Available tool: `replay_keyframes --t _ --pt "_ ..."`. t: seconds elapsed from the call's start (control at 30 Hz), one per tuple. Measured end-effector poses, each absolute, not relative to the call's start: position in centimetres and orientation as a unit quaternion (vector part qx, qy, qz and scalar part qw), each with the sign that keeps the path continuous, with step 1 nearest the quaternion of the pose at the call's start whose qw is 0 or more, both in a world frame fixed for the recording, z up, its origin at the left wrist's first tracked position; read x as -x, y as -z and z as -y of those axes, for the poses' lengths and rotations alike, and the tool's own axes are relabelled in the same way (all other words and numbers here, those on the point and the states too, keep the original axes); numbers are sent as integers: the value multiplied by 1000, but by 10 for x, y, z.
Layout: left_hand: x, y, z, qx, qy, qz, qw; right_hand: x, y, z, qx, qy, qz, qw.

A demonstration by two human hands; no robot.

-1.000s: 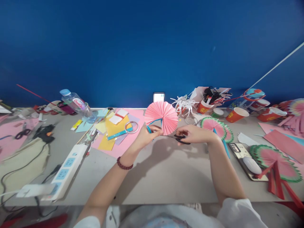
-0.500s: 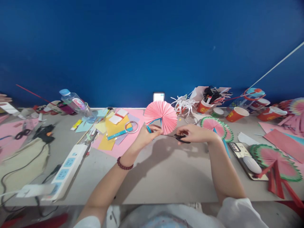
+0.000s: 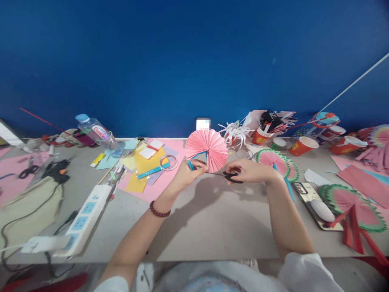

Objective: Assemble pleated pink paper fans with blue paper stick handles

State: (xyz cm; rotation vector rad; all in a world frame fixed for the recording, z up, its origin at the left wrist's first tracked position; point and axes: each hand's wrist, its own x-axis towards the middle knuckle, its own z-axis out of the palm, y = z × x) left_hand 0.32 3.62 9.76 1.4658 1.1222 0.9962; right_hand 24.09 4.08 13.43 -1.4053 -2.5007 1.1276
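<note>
Near the middle of the view, a round pleated pink paper fan [image 3: 206, 147] with blue strips at its underside is held up above the table. My left hand [image 3: 191, 173] pinches the fan and its blue strips at the lower left edge. In my right hand [image 3: 243, 170] are black-handled scissors [image 3: 232, 177], with the blades pointing left at the fan's lower edge. Whether the blades are parted is too small to tell.
Colored papers [image 3: 142, 162], a bottle [image 3: 99, 132] and a power strip [image 3: 83, 221] lie left. At right are green-edged fans [image 3: 275, 162], a phone [image 3: 304, 192], a mouse [image 3: 322, 210] and a paper cup [image 3: 304, 146]. A blue wall [image 3: 194, 61] stands behind.
The pink fan has shifted very slightly right. At the far left edge, another person's fingers have gone out of view and the white item there has moved.
</note>
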Motion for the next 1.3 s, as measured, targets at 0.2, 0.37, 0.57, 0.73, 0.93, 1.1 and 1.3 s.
replay_keyframes --t 0.2,0.37,0.57,0.73,0.93,1.1,1.3 --pt "-4 -101 -34 -604 -409 -477 490 -241 -129 -43 446 -367 816 23" --pt "-3 -99 -35 -608 -415 -470 487 -241 -129 -44 447 -367 815 35" --pt "-3 -96 -37 -610 -418 -468 484 -242 -129 -43 454 -370 810 37" --pt "-3 -95 -37 -609 -419 -467 485 -241 -131 -43 452 -376 808 35" --pt "-3 -95 -37 -602 -419 -472 489 -240 -131 -42 457 -366 810 35" --pt "-3 -95 -37 -605 -419 -475 482 -240 -131 -42 447 -367 815 37" --pt "-5 -95 -38 -594 -428 -489 474 -241 -135 -41 443 -380 811 41"
